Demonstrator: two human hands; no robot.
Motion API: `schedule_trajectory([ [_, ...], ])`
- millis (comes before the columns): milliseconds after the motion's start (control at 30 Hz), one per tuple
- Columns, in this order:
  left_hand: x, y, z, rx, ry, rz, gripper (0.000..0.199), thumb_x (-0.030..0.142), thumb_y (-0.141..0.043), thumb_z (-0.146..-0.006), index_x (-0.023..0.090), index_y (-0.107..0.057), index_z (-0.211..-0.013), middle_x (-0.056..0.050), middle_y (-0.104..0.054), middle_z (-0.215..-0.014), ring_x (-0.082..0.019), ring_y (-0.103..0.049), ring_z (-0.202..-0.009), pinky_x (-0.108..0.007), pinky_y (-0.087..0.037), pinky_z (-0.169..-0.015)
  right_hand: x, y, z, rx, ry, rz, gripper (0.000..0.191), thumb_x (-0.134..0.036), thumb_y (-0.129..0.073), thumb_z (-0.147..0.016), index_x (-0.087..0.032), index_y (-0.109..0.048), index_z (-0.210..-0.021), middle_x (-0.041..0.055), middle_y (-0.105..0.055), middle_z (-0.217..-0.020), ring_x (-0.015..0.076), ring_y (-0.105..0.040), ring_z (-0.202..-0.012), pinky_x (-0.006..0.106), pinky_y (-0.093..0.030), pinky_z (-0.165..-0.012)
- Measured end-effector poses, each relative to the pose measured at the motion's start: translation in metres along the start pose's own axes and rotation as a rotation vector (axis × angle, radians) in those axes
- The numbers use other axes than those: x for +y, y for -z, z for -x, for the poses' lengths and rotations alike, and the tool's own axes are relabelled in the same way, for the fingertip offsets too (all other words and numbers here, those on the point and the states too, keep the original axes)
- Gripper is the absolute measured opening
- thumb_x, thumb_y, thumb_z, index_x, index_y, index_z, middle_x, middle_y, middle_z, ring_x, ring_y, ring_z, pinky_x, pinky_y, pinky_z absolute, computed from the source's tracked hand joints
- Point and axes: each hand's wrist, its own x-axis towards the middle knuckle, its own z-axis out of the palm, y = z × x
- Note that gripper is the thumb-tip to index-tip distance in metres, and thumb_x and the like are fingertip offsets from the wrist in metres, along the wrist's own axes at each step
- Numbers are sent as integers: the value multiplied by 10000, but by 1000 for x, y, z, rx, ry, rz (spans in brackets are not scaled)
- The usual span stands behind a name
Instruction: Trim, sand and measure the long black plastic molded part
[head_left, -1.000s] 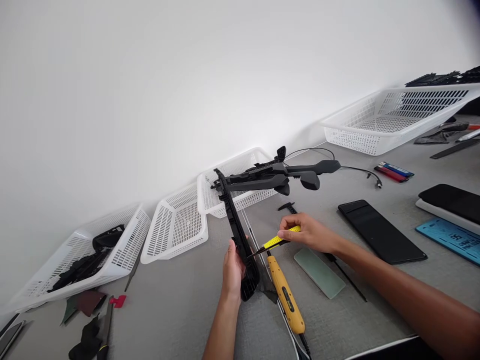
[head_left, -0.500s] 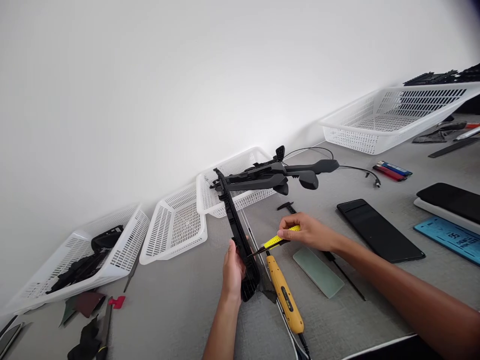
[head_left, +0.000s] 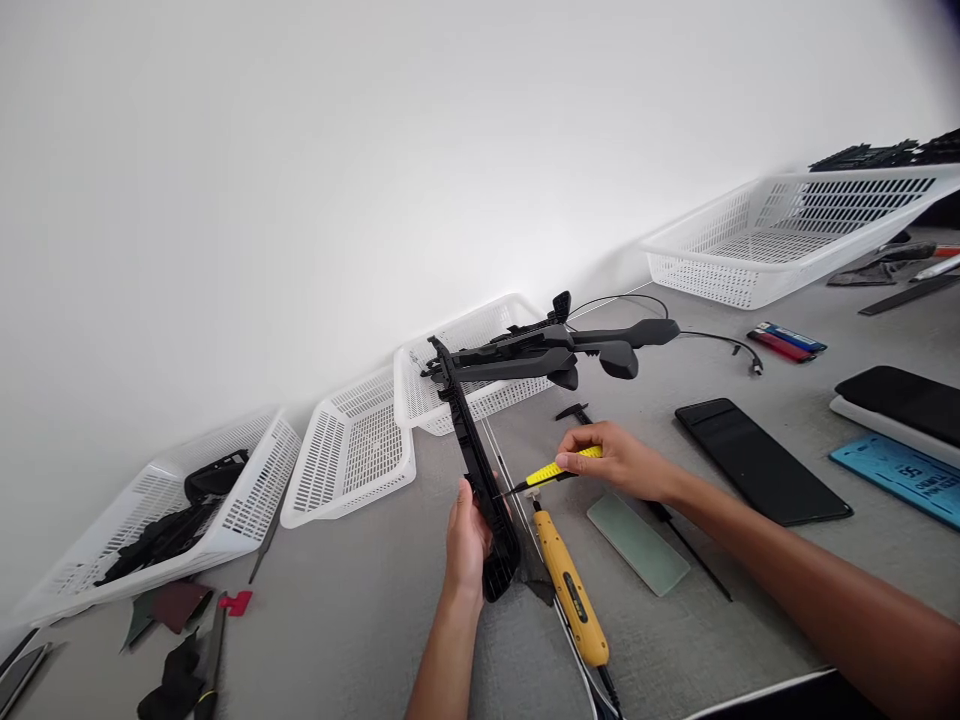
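Observation:
My left hand (head_left: pixel 466 540) grips the lower part of a long black plastic trim piece (head_left: pixel 466 440), thumb on its near side. The piece is tilted upward, and its far end overlaps the basket behind in view. In my right hand (head_left: pixel 600 458) is a slim yellow-handled craft knife (head_left: pixel 546 473), pinched between thumb and fingers. Its thin dark tip meets the trim piece just above my left hand; whether it touches I cannot tell. Under the knife lies a yellow corded power tool (head_left: pixel 573 590). A pale green whetstone-like block (head_left: pixel 637 543) rests right of it.
A white basket (head_left: pixel 411 400) behind the trim piece carries several dark grey plastic parts (head_left: pixel 517 365). Other white baskets stand at left (head_left: pixel 255 500), beside it (head_left: pixel 352 505) and at far right (head_left: pixel 739 285). A black phone (head_left: pixel 761 460) and a caliper-like tool (head_left: pixel 574 411) lie at right.
The knife's tip has moved slightly up and left along the trim piece, its handle now a little flatter. My left hand holds nearly still.

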Motion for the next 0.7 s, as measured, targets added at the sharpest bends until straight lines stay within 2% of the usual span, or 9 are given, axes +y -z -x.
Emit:
schedule_trajectory([
  [133,0,0,1,4,8,-4,827,829,-855,-655,133,-811,-1099,-29,-712,-747,-162,-626,-640,-282,-501,-583,-1,1,0,81,30,-41,448,-646,-706,-921,-199,-726,-908,30,-677,-849,203,-560,-792,323,-404,-724],
  [300,-2,-1,-1,-1,-9,-1,798,825,-867,-638,141,-822,-1046,-17,-694,-705,-166,-642,-625,-277,-505,-583,-2,1,1,-35,-2,-36,449,-630,-713,-920,-188,-758,-856,30,-679,-817,200,-565,-784,326,-402,-726],
  [433,-3,0,-2,-2,3,-11,813,834,-864,-630,143,-826,-1057,-19,-706,-709,-158,-627,-600,-273,-490,-546,1,2,0,49,-9,-10,473,-657,-690,-919,-195,-738,-828,4,-628,-755,178,-513,-722,316,-366,-680],
  [567,-3,0,-3,16,-12,1,797,827,-881,-608,153,-834,-1031,-16,-709,-711,-159,-635,-603,-272,-497,-561,3,1,1,-55,-48,-9,484,-662,-700,-905,-196,-727,-778,-5,-596,-713,170,-482,-689,312,-339,-649],
  [700,-1,0,-2,14,-8,6,801,822,-877,-624,140,-830,-1042,-26,-717,-734,-158,-638,-625,-271,-497,-570,1,-2,1,17,-6,-14,455,-643,-684,-922,-198,-726,-840,-4,-602,-758,170,-475,-710,314,-342,-666],
])
